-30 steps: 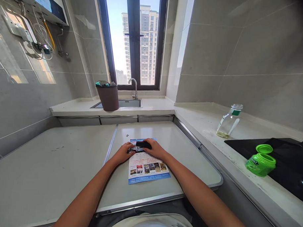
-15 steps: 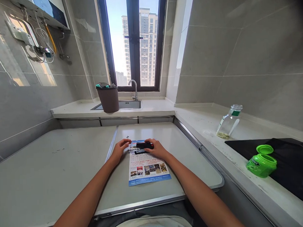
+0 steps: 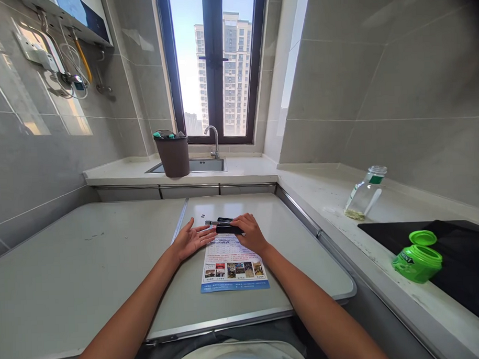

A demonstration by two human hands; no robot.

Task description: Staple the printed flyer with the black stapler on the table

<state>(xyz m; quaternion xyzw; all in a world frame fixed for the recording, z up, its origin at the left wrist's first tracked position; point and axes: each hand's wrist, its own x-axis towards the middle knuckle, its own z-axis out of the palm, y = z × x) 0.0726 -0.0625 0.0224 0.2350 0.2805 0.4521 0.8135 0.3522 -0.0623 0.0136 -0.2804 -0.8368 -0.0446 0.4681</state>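
A printed flyer with a blue border lies flat on the white table in front of me. My right hand grips a black stapler at the flyer's far edge, its metal jaw pointing left. My left hand is open, palm up, fingers stretched toward the stapler's tip, just left of the flyer's top corner. Two tiny staples lie on the table just beyond the stapler.
A brown bin stands by the sink and faucet under the window. On the right counter are a tilted glass bottle, a green jar and a black cooktop.
My left hand came off the stapler and turned palm up, open. My right hand lifted the stapler slightly at the flyer's top edge.
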